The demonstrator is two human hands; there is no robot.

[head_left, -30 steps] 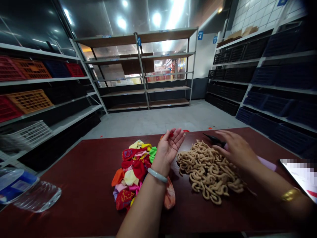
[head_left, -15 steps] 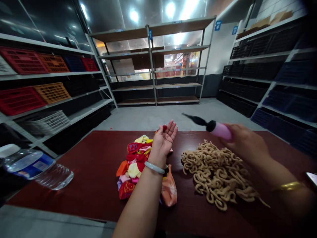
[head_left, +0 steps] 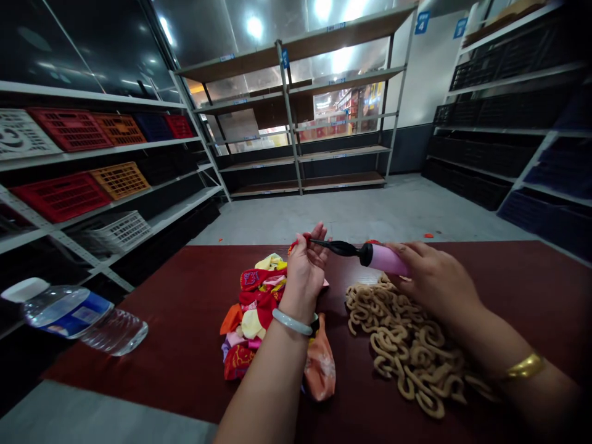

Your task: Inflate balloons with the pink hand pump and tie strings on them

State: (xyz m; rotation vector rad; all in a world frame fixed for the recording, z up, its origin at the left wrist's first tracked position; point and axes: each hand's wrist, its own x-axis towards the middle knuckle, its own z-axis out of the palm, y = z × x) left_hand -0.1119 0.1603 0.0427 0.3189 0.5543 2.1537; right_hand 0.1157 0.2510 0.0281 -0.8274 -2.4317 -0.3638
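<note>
My left hand point(head_left: 305, 271) is held palm up, its thumb and fingers closed on a red balloon point(head_left: 293, 247), mostly hidden behind the hand. In my right hand point(head_left: 435, 280) is a pink hand pump point(head_left: 387, 259) with a black tapered nozzle point(head_left: 340, 247). The nozzle's tip reaches the red bit at my left thumb; whether it is inside the balloon's mouth I cannot tell. Below my left forearm lies a heap of limp, mixed-colour balloons point(head_left: 252, 322), with an orange balloon point(head_left: 320, 364) on the other side. Beneath my right hand spreads a pile of tan curly pieces point(head_left: 398, 354).
A clear water bottle point(head_left: 87, 317) with a white cap stands at the left of the dark red table point(head_left: 180, 308). Racks with coloured crates point(head_left: 69, 129) line the left, dark crates the right. A metal shelf point(head_left: 296, 157) stands across the floor ahead.
My right hand has brought the pump leftward, so its nozzle now meets the red balloon at my left hand. My left fingers have curled in. The view has shifted and tilted slightly.
</note>
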